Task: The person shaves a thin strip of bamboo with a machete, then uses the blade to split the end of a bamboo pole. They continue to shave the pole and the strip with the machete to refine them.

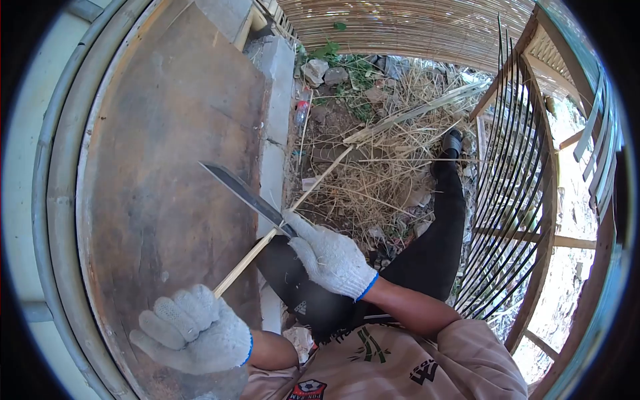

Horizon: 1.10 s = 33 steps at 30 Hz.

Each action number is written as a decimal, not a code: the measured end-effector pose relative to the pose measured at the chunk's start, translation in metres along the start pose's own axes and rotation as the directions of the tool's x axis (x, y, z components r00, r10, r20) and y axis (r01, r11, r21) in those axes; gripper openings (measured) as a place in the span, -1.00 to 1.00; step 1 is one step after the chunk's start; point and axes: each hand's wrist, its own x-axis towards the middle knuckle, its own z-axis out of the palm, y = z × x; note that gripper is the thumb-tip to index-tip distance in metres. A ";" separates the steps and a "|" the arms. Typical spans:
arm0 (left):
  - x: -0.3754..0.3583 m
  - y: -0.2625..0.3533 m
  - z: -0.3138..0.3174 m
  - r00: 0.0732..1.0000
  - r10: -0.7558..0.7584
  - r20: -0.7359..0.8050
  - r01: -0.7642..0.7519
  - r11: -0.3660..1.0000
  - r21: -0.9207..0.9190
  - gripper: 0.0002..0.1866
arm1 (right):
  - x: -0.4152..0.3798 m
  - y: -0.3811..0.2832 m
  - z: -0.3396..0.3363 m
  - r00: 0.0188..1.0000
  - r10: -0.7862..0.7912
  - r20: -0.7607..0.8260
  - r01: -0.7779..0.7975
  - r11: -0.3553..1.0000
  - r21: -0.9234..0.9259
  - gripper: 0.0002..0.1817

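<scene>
My left hand [193, 333], in a white knit glove with a blue cuff, is closed around the near end of a pale bamboo strip [245, 263]. The strip slants up and away, passing beneath the blade and over my bent leg toward the straw-covered ground. My right hand [332, 259], in a matching glove, grips a long knife [243, 193]. Its dark, pointed blade lies crosswise over the strip, tip toward the upper left. The knife's handle is mostly hidden in the glove.
A worn brown board [173, 153] stretches along my left beside a concrete ledge [277, 87]. Straw and shavings [393, 167] cover the ground, with split bamboo [427, 110] on them. A wooden frame with thin dark rods [510, 173] stands right. Stones [315, 71] lie farther off.
</scene>
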 end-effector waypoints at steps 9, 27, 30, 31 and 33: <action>0.015 0.060 -0.023 0.955 0.289 0.070 -0.297 0.913 0.279 -0.70 | 0.006 -0.034 -0.002 0.994 -0.096 0.046 0.094 0.994 0.057 -0.40; 0.028 0.034 0.005 0.930 0.366 0.032 -0.349 0.854 0.385 -0.73 | 0.005 -0.001 -0.015 0.995 -0.095 0.030 0.087 0.976 0.199 -0.39; 0.038 0.030 0.027 0.974 0.140 0.177 -0.167 0.975 0.148 -0.52 | -0.003 -0.039 -0.019 0.951 -0.290 0.111 0.262 0.941 0.213 -0.32; 0.040 0.028 0.033 0.979 0.130 0.155 -0.158 0.970 0.183 -0.48 | -0.004 -0.045 -0.020 0.948 -0.268 0.174 0.236 0.954 0.183 -0.29; 0.043 0.028 0.033 0.984 0.119 0.133 -0.147 0.964 0.221 -0.43 | 0.002 -0.041 -0.021 0.963 -0.221 0.153 0.193 0.965 0.178 -0.31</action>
